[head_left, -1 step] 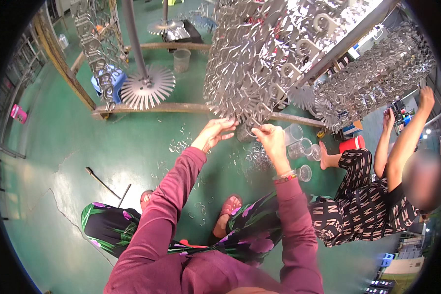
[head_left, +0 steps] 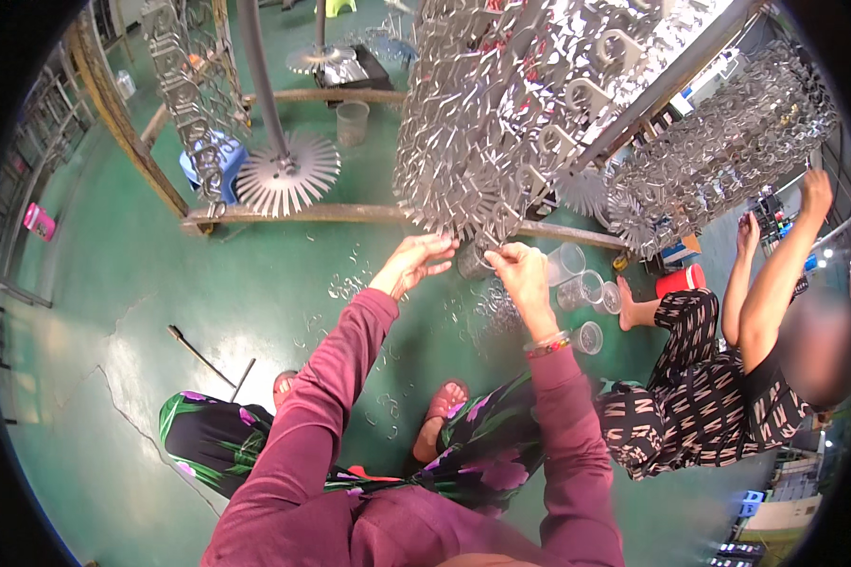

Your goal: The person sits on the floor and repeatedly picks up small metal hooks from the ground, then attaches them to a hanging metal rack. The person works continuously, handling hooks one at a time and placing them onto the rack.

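Observation:
A tall hanging rack of curved, shiny metal pieces (head_left: 463,142) rises in front of me. At its lower edge is my left hand (head_left: 414,266), its fingers stretched out and apart from the thumb, with nothing visible in it. My right hand (head_left: 522,276) is closed in a pinch close to the bottom pieces; what lies between the fingertips is too small to make out. Between and behind my hands stands a clear plastic cup (head_left: 473,262), partly hidden. Loose metal pieces (head_left: 497,307) lie in a heap on the floor below my right hand.
Several clear cups (head_left: 578,290) stand right of my hand. Another person (head_left: 690,406) sits at the right, arms raised toward a second rack (head_left: 728,142). A wooden frame bar (head_left: 321,214) crosses ahead. A slotted metal disc (head_left: 288,175) hangs left, beside a blue stool (head_left: 214,165).
The view has shifted very slightly. Both my hands keep nearly the same place and pose at the rack's lower edge.

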Tool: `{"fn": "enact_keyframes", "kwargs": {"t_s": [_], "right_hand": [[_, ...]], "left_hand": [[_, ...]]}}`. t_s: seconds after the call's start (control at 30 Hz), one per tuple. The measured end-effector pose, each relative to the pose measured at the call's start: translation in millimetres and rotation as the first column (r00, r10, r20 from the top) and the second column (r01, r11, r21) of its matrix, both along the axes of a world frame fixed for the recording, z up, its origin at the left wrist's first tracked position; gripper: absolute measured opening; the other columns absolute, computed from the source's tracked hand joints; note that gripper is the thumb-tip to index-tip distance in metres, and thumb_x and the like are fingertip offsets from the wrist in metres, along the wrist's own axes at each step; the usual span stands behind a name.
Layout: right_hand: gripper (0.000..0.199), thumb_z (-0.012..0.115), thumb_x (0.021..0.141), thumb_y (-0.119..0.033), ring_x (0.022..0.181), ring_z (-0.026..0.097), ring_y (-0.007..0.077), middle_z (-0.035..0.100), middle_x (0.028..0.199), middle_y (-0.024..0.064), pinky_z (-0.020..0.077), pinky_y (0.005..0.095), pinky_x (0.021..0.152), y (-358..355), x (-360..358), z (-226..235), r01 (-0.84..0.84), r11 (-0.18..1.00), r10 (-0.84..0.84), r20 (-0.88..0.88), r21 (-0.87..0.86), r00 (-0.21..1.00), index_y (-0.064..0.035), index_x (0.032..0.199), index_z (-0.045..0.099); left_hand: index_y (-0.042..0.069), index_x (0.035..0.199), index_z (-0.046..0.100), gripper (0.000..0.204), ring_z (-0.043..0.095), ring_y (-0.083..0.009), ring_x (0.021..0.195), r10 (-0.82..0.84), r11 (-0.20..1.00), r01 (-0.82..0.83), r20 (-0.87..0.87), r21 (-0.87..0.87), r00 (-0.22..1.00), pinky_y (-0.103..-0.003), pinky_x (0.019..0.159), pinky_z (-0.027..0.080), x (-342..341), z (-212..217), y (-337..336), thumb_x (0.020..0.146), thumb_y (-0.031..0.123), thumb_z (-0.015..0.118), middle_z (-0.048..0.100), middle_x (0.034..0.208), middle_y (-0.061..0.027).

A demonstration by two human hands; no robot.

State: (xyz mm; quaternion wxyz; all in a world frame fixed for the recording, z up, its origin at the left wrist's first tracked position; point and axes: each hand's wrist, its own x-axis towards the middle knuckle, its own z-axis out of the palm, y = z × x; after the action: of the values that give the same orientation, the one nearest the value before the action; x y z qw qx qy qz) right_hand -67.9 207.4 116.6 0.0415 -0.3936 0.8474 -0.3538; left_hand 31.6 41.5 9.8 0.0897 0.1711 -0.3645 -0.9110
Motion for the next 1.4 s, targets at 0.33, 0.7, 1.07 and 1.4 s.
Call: {"fn": "enact_keyframes", "kwargs": {"t_s": [0.33,0.7,1.07,1.4], "right_hand": [[0.018,0.065,0.080,-0.019,0.075,0.061,0.0372,0.061,0.079,0.0167,0.0469,0.0442,0.066,-13,22,6,0.039,0.998,-0.049,-0.267,-0.042,0.962,-0.0009,0.081,0.065],[0.012,0.065,0.079,-0.015,0.077,0.062,0.0368,0.062,0.082,0.0150,0.0490,0.0463,0.066,-15,31,-1,0.042,0.997,-0.062,-0.307,-0.072,0.950,-0.0039,0.082,0.066],[0.013,0.061,0.081,-0.015,0.079,0.061,0.0359,0.060,0.080,0.0159,0.0477,0.0474,0.065,-4,35,-3,0.010,0.992,-0.057,-0.371,-0.127,0.927,-0.0027,0.076,0.062],[0.012,0.059,0.081,-0.015,0.078,0.061,0.0368,0.060,0.081,0.0156,0.0480,0.0477,0.065,3,34,-10,-0.004,0.992,-0.041,-0.349,-0.128,0.936,-0.0043,0.079,0.064]], "left_hand": [[0.004,0.095,0.070,0.021,0.060,-0.0109,0.067,0.232,0.303,-0.039,0.034,-0.952,0.972,-0.028,0.063,0.049,40,108,24,0.081,0.020,0.069,0.069,0.080,-0.0081],[0.000,0.089,0.067,0.015,0.061,-0.0205,0.061,0.400,-0.081,-0.418,-0.414,-0.905,0.818,-0.032,0.059,0.048,27,271,36,0.081,0.013,0.066,0.065,0.072,-0.0131],[0.000,0.091,0.069,0.018,0.066,-0.0203,0.067,0.295,-0.171,-0.354,-0.391,-0.919,0.872,-0.032,0.062,0.050,8,305,41,0.081,0.015,0.068,0.068,0.079,-0.0165],[0.001,0.091,0.070,0.020,0.061,-0.0080,0.062,0.286,-0.176,-0.430,-0.464,-0.885,0.838,-0.025,0.058,0.047,3,348,41,0.082,0.018,0.070,0.069,0.071,-0.0073]]}}
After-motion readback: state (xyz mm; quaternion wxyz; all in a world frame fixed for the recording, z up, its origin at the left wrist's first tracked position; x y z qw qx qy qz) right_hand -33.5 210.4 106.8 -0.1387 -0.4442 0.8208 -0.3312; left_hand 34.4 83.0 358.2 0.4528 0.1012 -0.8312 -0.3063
